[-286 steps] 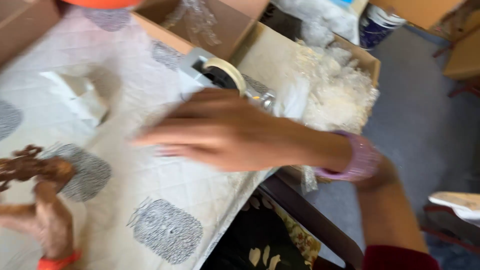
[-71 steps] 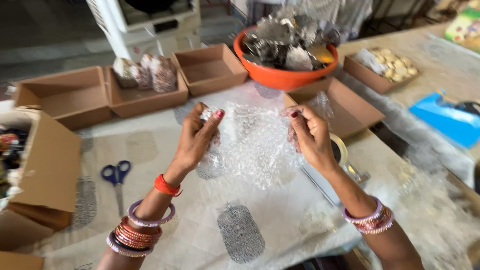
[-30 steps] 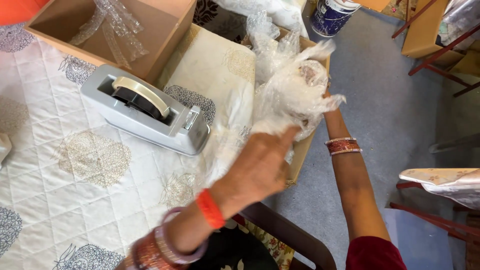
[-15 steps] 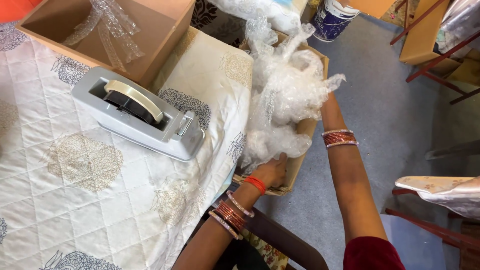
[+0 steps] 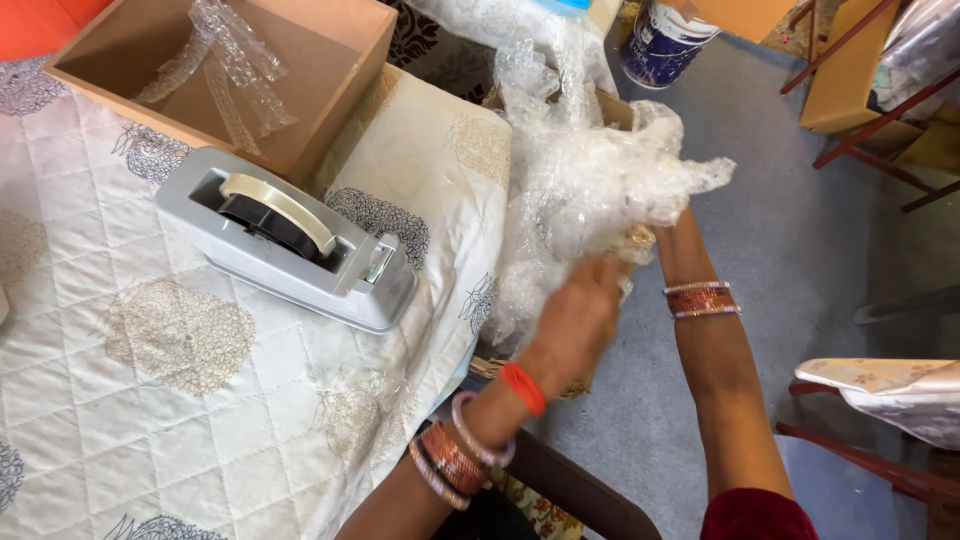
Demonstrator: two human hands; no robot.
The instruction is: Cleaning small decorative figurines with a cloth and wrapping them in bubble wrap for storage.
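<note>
A quilted cream cloth with grey and tan round prints covers the tabletop [image 5: 180,400], and grey floor runs off past its right edge. At the top left corner sits an open brown cardboard box [image 5: 330,90] with a few strips of clear wrap [image 5: 225,60] lying inside. Just below it, near the right edge of the tabletop, stands a grey tape dispenser [image 5: 290,255] loaded with a pale roll. Over the right edge, a big crumpled heap of bubble wrap [image 5: 600,180] spills out of a second cardboard box [image 5: 615,105], which is mostly buried, only a brown rim showing. The left hand [image 5: 580,320] reaches into the lower part of the heap, blurred, fingers curled toward the plastic; whether it actually grips is hard to tell. The right hand is hidden inside the wrap, only the wrist with red and silver bangles [image 5: 702,299] showing, so its grasp cannot be told. At the top edge stands a dark blue and white bucket [image 5: 665,45], cut off by the frame. At the right edge, pale fabric on a red-framed seat [image 5: 890,395] is partly cut off.
</note>
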